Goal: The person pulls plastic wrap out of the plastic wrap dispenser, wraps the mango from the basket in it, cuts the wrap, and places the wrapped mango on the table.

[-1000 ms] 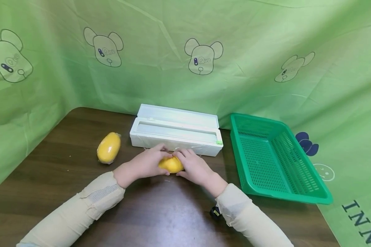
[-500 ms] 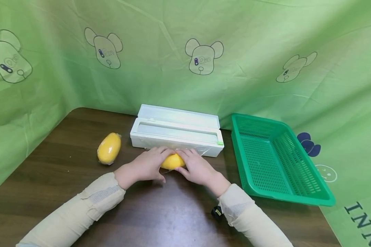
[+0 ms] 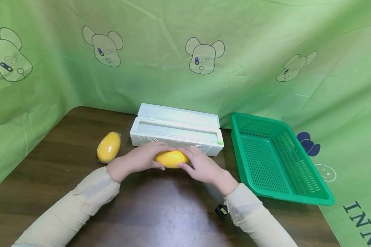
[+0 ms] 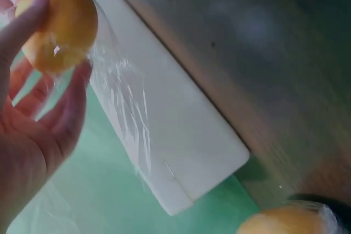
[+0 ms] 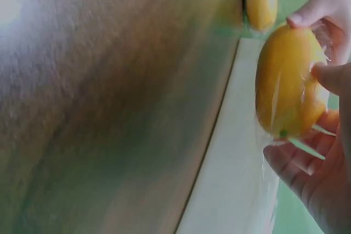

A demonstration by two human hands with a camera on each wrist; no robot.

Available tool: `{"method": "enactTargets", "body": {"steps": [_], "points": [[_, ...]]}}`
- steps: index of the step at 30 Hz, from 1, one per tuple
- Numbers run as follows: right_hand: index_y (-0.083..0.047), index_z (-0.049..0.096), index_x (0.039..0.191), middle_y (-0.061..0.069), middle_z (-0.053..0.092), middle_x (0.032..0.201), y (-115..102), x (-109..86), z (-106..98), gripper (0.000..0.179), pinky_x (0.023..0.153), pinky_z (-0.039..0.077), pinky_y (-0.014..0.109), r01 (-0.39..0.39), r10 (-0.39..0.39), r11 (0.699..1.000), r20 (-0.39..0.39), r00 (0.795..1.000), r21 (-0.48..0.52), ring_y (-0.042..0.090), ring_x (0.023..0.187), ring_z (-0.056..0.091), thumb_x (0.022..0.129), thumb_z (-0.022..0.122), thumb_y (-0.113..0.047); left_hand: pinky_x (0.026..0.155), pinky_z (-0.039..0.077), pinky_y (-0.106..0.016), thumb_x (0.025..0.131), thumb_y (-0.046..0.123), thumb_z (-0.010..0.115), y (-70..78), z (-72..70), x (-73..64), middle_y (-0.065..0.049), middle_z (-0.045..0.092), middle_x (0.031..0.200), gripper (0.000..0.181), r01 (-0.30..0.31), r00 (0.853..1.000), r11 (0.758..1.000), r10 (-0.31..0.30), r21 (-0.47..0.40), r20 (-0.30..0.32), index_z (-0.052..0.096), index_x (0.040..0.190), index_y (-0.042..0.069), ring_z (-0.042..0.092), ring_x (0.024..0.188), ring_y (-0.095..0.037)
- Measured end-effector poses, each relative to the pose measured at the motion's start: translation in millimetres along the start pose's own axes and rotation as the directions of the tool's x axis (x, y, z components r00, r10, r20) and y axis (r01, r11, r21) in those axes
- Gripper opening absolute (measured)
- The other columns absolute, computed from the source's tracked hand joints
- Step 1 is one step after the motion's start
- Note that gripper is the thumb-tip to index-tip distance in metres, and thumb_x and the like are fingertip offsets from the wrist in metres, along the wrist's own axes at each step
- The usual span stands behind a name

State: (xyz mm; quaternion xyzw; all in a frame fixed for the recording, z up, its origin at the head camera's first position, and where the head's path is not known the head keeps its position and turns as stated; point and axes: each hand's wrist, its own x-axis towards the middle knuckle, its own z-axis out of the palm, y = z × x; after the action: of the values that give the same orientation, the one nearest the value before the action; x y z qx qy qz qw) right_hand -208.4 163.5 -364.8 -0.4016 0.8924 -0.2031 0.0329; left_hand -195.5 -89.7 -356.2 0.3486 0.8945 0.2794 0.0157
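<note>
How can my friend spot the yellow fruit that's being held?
Find the long, open white box. Just in front of it, both hands hold the yellow fruit. The other fruit, at left, lies on the table; only this one is held.

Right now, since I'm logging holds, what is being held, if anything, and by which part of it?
The yellow fruit in front of the white box: left grip at its left end, right grip at its right end.
</note>
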Motion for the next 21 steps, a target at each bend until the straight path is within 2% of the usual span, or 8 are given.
{"method": "enactTargets", "body": {"steps": [7, 10, 13, 21], "points": [[-0.007, 0.050, 0.149, 0.013, 0.056, 0.142, 7, -2.2, -9, 0.051, 0.111, 0.040, 0.048, 0.011, -0.013, 0.999, 0.037, 0.999, 0.053, 0.030, 0.132, 0.051, 0.104, 0.061, -0.029, 0.092, 0.052, -0.040, 0.078, 0.011, 0.090, -10.0, -8.4, 1.4, -0.005, 0.068, 0.120, 0.064, -0.030, 0.999, 0.993, 0.033, -0.112, 0.021, 0.065, 0.137, 0.005, 0.061, 0.104, -0.021], [-0.007, 0.052, 0.149, 0.012, 0.058, 0.139, 9, -2.8, -11, 0.049, 0.110, 0.041, 0.048, 0.009, -0.012, 0.998, 0.043, 0.999, 0.067, 0.029, 0.129, 0.053, 0.105, 0.060, -0.027, 0.087, 0.053, -0.037, 0.081, 0.012, 0.088, -12.9, -10.9, 1.5, -0.003, 0.069, 0.115, 0.061, -0.006, 0.999, 0.981, 0.013, -0.196, 0.034, 0.066, 0.137, 0.005, 0.060, 0.098, -0.018], [-0.006, 0.052, 0.148, 0.012, 0.058, 0.138, 9, -3.4, -13, 0.048, 0.110, 0.042, 0.048, -0.001, -0.002, 0.997, 0.047, 0.999, 0.079, 0.029, 0.128, 0.053, 0.104, 0.060, -0.024, 0.087, 0.054, -0.035, 0.086, 0.013, 0.084, -15.4, -12.8, 1.9, -0.002, 0.069, 0.116, 0.056, 0.024, 0.998, 0.963, -0.009, -0.269, 0.056, 0.065, 0.138, 0.006, 0.060, 0.098, -0.017], [0.002, 0.045, 0.151, 0.017, 0.059, 0.138, 14, -3.0, -17, 0.053, 0.107, 0.043, 0.050, -0.033, 0.031, 0.991, 0.017, 0.999, 0.127, 0.033, 0.126, 0.055, 0.105, 0.059, -0.020, 0.090, 0.051, -0.039, 0.096, 0.013, 0.073, -19.3, -13.1, 0.9, -0.009, 0.067, 0.129, 0.051, 0.070, 0.996, 0.943, -0.049, -0.324, 0.073, 0.059, 0.144, 0.005, 0.059, 0.101, -0.019]]}}
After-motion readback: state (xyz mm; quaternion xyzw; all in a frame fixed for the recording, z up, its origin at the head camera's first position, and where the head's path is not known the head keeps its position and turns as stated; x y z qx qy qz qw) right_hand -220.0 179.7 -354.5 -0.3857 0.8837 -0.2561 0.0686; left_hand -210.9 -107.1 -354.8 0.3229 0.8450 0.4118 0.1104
